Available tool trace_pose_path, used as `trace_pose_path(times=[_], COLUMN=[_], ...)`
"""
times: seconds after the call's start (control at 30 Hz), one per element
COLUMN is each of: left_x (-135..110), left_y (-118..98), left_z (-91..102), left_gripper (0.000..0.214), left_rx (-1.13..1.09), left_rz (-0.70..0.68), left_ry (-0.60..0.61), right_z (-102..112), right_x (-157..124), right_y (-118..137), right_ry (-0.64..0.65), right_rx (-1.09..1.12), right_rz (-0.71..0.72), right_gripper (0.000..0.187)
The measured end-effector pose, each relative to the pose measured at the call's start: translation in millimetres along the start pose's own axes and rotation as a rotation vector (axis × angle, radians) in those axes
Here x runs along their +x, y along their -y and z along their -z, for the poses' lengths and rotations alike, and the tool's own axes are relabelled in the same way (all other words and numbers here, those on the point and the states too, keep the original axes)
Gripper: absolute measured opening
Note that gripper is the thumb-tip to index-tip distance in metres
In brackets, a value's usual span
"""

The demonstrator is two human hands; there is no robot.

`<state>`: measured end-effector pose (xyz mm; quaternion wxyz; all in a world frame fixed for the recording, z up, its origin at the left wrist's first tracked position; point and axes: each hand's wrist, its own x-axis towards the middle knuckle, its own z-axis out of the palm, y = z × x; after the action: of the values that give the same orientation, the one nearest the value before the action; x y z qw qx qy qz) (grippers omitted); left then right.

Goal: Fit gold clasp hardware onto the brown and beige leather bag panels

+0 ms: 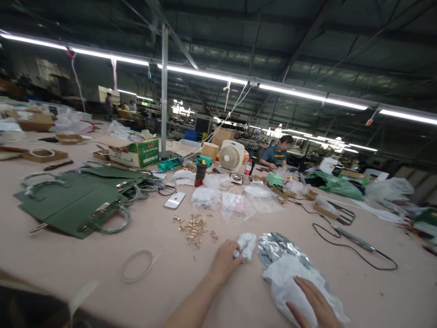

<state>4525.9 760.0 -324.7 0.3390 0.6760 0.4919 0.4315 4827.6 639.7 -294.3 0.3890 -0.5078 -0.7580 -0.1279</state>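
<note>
My left hand (226,261) is closed on a small white wad of paper or cloth (246,246) lying on the pink table (170,273). Flat on a white plastic bag (290,282) at the near edge rests my right hand (316,305), fingers stretched out. A heap of small silver pieces (278,246) spills from the bag's far end, just right of the wad. Beyond my left hand lies a scatter of small gold metal fittings (194,228).
Green leather bag panels with handles (82,200) lie at the left. A tape ring (136,266), a white phone (174,199), clear plastic bags (235,205), a black cable (348,246), a fan (231,156) and boxes are on the table. Another person (278,154) works at the far side.
</note>
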Motion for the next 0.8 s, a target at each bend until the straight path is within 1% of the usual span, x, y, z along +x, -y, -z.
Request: trace_pose_path(times=[0.07, 0.1, 0.17, 0.23, 0.3, 0.33, 0.4, 0.43, 0.47, 0.5, 0.53, 0.6, 0.63, 0.7, 0.77, 0.8], left_x=[0.2, -0.3, -2.8, -8.5, -17.4, -22.5, -31.8, -35.4, -37.9, -39.4, -39.8, -38.6, -37.5, -35.2, -34.1, -34.0], left_y=[6.4, 10.7, 19.3, 25.1, 26.0, 24.8, 20.4, 18.0, 15.9, 14.6, 14.0, 15.6, 17.3, 20.5, 21.3, 20.4], left_z=[5.3, 8.0, 14.4, 22.4, 31.1, 35.2, 41.6, 43.7, 45.2, 46.3, 47.3, 49.3, 50.5, 53.2, 54.9, 55.1], left_gripper=[0.018, 0.021, 0.031, 0.044, 0.053, 0.056, 0.063, 0.067, 0.07, 0.07, 0.07, 0.064, 0.059, 0.05, 0.045, 0.045], left_rx=[-0.07, -0.11, -0.203, -0.29, -0.441, -0.565, -0.845, -0.96, -1.039, -1.077, -1.109, -1.203, -1.26, -1.359, -1.421, -1.433], left_rz=[0.056, 0.09, 0.154, 0.198, 0.23, 0.242, 0.265, 0.273, 0.278, 0.279, 0.279, 0.292, 0.311, 0.356, 0.369, 0.352], left_ry=[-0.068, -0.108, -0.182, -0.227, -0.259, -0.281, -0.328, -0.345, -0.356, -0.357, -0.357, -0.376, -0.399, -0.437, -0.416, -0.392], right_z=[4.6, 2.4, -12.0, -37.3, -69.1, -85.8, -118.6, -133.6, -147.5, -159.9, -171.0, -189.4, -196.8, -208.2, -214.5, -215.4], right_x=[19.2, 29.1, 48.0, 63.9, 75.8, 80.7, 90.3, 95.2, 100.3, 105.1, 109.5, 115.3, 116.2, 114.6, 110.2, 107.8], right_y=[22.9, 36.2, 62.5, 85.1, 104.7, 114.3, 134.0, 143.9, 153.3, 161.8, 168.9, 177.2, 178.3, 175.2, 168.3, 164.6], right_ry=[0.008, 0.021, 0.077, 0.144, 0.191, 0.206, 0.213, 0.202, 0.183, 0.156, 0.123, 0.057, 0.034, 0.02, 0.011, -0.003], right_rx=[0.05, 0.105, 0.26, 0.433, 0.582, 0.651, 0.777, 0.833, 0.881, 0.918, 0.951, 1.024, 1.076, 1.228, 1.415, 1.509], right_rz=[-0.09, -0.141, -0.223, -0.284, -0.376, -0.429, -0.536, -0.58, -0.611, -0.629, -0.637, -0.651, -0.668, -0.739, -0.821, -0.859], right_gripper=[0.044, 0.04, 0.034, 0.032, 0.035, 0.04, 0.057, 0.065, 0.067, 0.063, 0.054, 0.035, 0.033, 0.037, 0.04, 0.041])
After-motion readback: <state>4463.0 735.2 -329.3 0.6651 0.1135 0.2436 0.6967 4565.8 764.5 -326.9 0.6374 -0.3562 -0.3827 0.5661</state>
